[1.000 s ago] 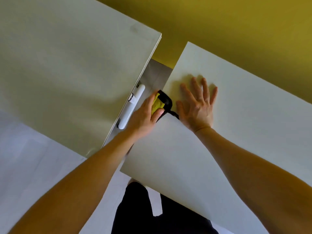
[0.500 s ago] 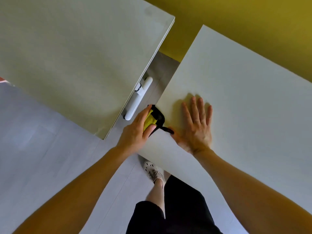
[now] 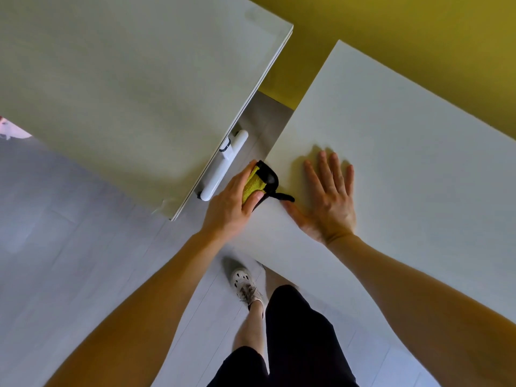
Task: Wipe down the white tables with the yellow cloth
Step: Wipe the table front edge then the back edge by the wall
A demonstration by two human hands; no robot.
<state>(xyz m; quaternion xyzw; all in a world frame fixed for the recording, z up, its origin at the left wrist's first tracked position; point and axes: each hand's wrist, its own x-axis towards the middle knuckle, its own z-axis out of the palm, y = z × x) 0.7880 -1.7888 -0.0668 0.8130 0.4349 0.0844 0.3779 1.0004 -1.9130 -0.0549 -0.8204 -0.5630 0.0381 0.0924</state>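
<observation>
Nearest in my view, black shorts (image 3: 301,331) and a pale shoe (image 3: 242,282) stand over the grey floor (image 3: 69,261); both bare forearms reach forward from the lower corners; the left hand (image 3: 231,201) is curled round the yellow cloth (image 3: 252,185), thumb on the near side and fingers over the far side, and I see it holding the bunched cloth, black trim outward, against the left edge of the right-hand white table (image 3: 405,149); a black strip of the trim lies on the tabletop, just beside the right thumb, and I cannot tell whether they touch; the right hand (image 3: 326,199) lies palm down on that table, fingers straight and spread, holding nothing; beyond the left hand, a white cylindrical fitting (image 3: 223,169) shows in the gap, beneath the edge of the left-hand white table (image 3: 125,79); farthest, a yellow wall (image 3: 418,37)
</observation>
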